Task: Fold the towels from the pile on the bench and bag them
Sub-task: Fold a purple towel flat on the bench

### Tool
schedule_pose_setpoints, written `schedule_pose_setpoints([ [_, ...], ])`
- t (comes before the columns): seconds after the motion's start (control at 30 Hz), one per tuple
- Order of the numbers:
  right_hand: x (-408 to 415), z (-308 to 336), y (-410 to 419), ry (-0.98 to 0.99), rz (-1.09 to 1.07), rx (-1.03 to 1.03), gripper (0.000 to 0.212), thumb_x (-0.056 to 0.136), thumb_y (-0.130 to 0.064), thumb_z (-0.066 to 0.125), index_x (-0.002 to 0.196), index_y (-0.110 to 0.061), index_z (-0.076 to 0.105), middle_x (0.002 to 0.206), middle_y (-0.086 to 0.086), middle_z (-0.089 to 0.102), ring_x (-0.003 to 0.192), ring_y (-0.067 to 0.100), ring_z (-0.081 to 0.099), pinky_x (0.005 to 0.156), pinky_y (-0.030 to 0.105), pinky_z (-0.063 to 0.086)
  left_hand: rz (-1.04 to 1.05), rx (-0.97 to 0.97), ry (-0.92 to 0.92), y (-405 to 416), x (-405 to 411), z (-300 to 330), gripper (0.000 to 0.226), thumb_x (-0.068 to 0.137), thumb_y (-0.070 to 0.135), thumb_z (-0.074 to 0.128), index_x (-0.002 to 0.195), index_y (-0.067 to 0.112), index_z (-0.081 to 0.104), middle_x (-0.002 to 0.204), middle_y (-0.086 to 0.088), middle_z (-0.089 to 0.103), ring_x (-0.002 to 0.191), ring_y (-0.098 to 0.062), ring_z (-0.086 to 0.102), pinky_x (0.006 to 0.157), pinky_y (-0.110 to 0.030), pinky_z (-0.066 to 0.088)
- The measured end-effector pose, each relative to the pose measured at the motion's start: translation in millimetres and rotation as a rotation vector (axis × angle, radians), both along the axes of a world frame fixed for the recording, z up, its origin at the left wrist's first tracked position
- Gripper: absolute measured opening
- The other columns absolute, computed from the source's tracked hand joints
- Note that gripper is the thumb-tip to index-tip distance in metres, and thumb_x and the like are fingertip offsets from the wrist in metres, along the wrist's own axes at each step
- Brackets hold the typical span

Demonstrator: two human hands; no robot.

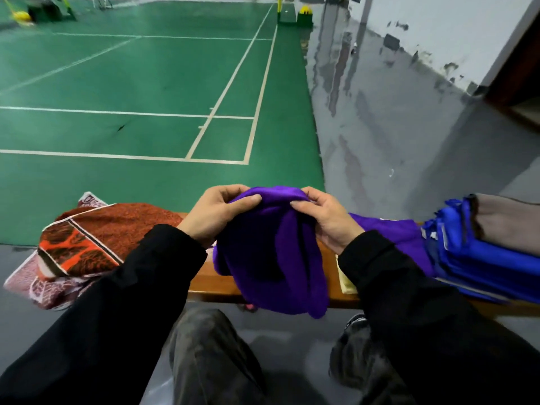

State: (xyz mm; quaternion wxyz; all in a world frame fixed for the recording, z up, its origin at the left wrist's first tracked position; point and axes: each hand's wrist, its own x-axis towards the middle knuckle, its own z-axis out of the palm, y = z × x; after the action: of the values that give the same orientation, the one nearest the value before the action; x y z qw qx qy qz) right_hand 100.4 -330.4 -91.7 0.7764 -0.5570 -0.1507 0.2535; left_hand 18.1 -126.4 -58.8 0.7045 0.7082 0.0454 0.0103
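Two hands hold one purple towel up over the tabletop, which suggests the job is somewhere in its middle. The left hand grips the towel's top edge with thumb across the front and fingers curled behind; the right hand pinches the same edge just beside it, fingers bent round the cloth. The towel hangs from that shared grip in loose, doubled drapes, its lower end below the front edge of the tabletop, so I judge this one is not yet folded flat.

To the person's right lies a stack of blue cloth with a grey-brown piece on top, and more purple fabric spread beside it; a pale yellow corner peeks out beneath the right sleeve. Whether these are finished folds or the waiting pile I cannot tell. To the left sits a rumpled red and orange patterned towel, unfolded by the look of it. No bag shows, so bagging appears to be left to do.

The purple towel looks thick, soft and plush, deep violet, with no pattern or visible label.
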Motion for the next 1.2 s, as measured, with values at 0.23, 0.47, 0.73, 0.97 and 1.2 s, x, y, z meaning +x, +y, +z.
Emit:
schedule_pose_setpoints([
  [0.23,-5,46,-2,-0.013,0.273,-0.157,0.046,0.084,-0.006,0.069,0.128,-0.005,0.058,0.087,0.01,0.071,0.066,0.013,0.067,0.063,0.022,0.057,-0.162,0.582,-0.153,-10,1,6,0.009,0.09,0.023,0.074,0.088,0.015,0.072,0.08,-0.003,0.073,0.071,-0.008,0.06,0.071,-0.029,0.051],
  [0.47,11,59,-5,-0.468,0.199,-0.564,0.015,0.087,-0.008,0.075,0.102,-0.01,0.074,0.088,0.007,0.072,0.079,0.012,0.063,0.074,0.03,0.055,-0.204,0.694,0.019,20,-6,5,0.016,0.086,0.028,0.078,0.087,0.013,0.072,0.079,-0.007,0.072,0.067,-0.01,0.061,0.066,-0.031,0.052],
  [0.73,35,57,-11,-0.868,-0.081,-0.946,0.014,0.09,-0.011,0.066,0.097,-0.02,0.075,0.089,-0.006,0.071,0.087,0.013,0.064,0.081,0.029,0.049,-0.196,0.998,0.231,100,-25,-45,0.032,0.084,0.041,0.07,0.086,0.008,0.067,0.075,-0.006,0.069,0.068,-0.026,0.063,0.061,-0.034,0.051],
  [0.97,46,73,-24,-0.703,-0.511,-0.464,0.018,0.092,-0.004,0.064,0.095,-0.021,0.066,0.082,-0.01,0.068,0.076,0.001,0.063,0.074,0.021,0.051,0.264,0.32,-0.228,108,-23,2,0.023,0.066,0.028,0.083,0.072,0.032,0.061,0.064,0.013,0.057,0.063,-0.006,0.047,0.058,-0.017,0.039],
  [1.2,-3,70,-56,-0.607,-0.463,-0.21,0.025,0.092,0.003,0.061,0.094,-0.022,0.066,0.087,-0.001,0.069,0.086,0.013,0.066,0.081,0.027,0.057,0.221,0.034,-0.41,79,-72,11,0.022,0.077,0.005,0.075,0.075,0.024,0.064,0.072,0.009,0.063,0.067,-0.004,0.054,0.066,-0.011,0.044],
])
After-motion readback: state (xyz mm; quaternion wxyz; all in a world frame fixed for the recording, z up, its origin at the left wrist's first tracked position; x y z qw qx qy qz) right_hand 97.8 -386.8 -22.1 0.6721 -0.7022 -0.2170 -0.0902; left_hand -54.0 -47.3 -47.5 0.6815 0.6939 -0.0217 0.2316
